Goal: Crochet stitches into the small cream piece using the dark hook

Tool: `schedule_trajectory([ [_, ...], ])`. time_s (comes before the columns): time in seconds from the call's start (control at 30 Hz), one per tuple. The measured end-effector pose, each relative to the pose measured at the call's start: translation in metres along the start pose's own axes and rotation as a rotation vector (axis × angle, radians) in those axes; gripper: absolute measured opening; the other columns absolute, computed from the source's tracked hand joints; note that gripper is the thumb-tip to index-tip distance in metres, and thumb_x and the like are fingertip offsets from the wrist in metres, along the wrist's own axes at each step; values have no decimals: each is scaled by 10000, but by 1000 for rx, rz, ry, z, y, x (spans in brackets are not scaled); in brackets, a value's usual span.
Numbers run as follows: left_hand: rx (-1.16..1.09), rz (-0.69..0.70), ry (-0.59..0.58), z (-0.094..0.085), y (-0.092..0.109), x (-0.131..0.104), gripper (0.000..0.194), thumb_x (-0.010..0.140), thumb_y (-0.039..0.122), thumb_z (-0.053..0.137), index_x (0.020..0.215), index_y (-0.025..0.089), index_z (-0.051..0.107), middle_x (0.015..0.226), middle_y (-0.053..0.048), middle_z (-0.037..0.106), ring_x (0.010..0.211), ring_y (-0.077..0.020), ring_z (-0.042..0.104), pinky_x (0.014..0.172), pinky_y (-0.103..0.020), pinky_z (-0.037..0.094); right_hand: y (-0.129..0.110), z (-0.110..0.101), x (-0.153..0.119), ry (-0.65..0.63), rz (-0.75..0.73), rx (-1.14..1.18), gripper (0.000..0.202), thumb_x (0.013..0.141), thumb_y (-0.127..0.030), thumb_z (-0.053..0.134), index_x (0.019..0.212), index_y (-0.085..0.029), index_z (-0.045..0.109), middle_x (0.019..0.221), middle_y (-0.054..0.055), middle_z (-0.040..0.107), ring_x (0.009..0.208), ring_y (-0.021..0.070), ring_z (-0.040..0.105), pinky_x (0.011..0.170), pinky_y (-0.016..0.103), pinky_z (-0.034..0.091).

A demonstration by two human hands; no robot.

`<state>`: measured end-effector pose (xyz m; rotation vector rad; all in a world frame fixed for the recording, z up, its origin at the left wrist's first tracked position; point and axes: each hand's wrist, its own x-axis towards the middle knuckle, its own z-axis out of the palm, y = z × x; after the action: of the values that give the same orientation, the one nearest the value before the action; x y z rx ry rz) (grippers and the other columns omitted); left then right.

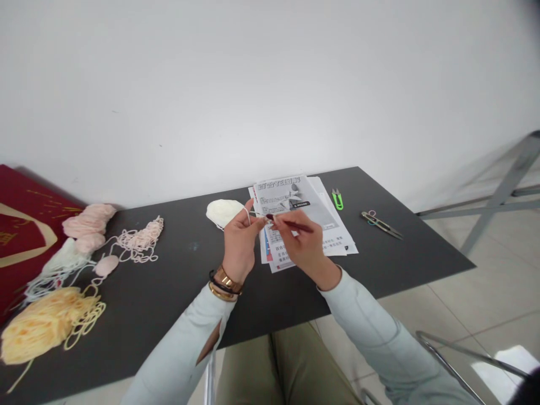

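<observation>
Both hands meet above the printed sheets in the middle of the table. My right hand is closed around a crochet hook with a dark red handle, its tip pointing left toward the other hand. White yarn runs over the raised index finger of my left hand, whose thumb and fingers pinch the yarn near the hook's tip. Any stitches there are too small to make out. Just behind the left hand lies a white ball of yarn.
Green thread snips and metallic snips lie at the right. Pink yarn, a yellow skein and a dark red bag occupy the left. A wall backs the black table.
</observation>
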<state>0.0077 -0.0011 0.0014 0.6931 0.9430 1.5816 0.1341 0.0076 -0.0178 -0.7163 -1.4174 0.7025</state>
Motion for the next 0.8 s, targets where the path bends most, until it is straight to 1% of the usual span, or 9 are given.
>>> schedule_trajectory([
  [0.03,-29,-38,-17,-1,2,2,440,609,88,796,1038,148,723,635,57,657,618,-65,584,685,-197,462,2,-1,-3,-75,-173,-100,84,858,-171,639,887,-242,675,859,47,749,796,179,730,725,305,610],
  [0.1,-60,-117,-74,-3,7,5,352,620,100,783,967,119,727,676,16,685,625,-78,601,670,-208,475,6,-4,-6,-155,-372,-230,257,851,-84,606,1019,-260,689,991,77,750,918,200,720,779,331,601],
  [0.2,-91,-217,-156,-6,17,7,313,643,94,769,953,79,726,748,-33,710,653,-90,621,656,-209,489,6,-7,-6,-157,-434,-212,359,848,-46,596,1100,-288,685,1051,72,745,968,197,712,799,332,601],
  [0.27,-102,-249,-184,-8,22,7,361,645,74,763,1003,68,720,737,-29,703,651,-90,620,653,-207,492,2,-6,-4,-89,-323,-68,288,855,-79,622,1036,-287,703,997,50,755,935,187,722,802,331,609],
  [0.33,-104,-253,-214,-10,26,7,427,647,66,765,1071,66,708,725,-25,698,647,-92,618,663,-213,497,-2,-4,0,-7,-109,118,153,858,-155,662,947,-270,708,904,25,757,854,177,738,763,327,628],
  [0.4,-100,-231,-250,-11,28,6,473,657,71,772,1123,80,698,726,-23,700,650,-90,616,681,-215,500,-7,-3,4,14,107,296,50,853,-247,693,902,-249,689,813,-2,752,719,161,744,649,301,644],
  [0.47,-91,-185,-280,-11,30,6,498,665,78,783,1154,110,696,714,-10,696,652,-85,616,696,-213,501,-9,-3,9,25,231,423,93,834,-305,720,867,-234,668,742,-20,750,642,150,737,599,285,644],
  [0.6,-81,-62,-300,-11,31,4,525,668,78,803,1178,148,699,639,41,634,646,-72,611,736,-206,505,-11,-8,16,56,310,573,159,802,-335,755,824,-222,644,695,-25,759,574,134,719,571,261,631],
  [0.8,-32,-21,-305,-13,33,5,541,680,81,802,1203,165,690,642,51,617,653,-68,604,760,-207,506,-14,-13,18,88,336,589,207,771,-344,782,803,-206,631,663,-23,749,527,119,688,553,247,612],
])
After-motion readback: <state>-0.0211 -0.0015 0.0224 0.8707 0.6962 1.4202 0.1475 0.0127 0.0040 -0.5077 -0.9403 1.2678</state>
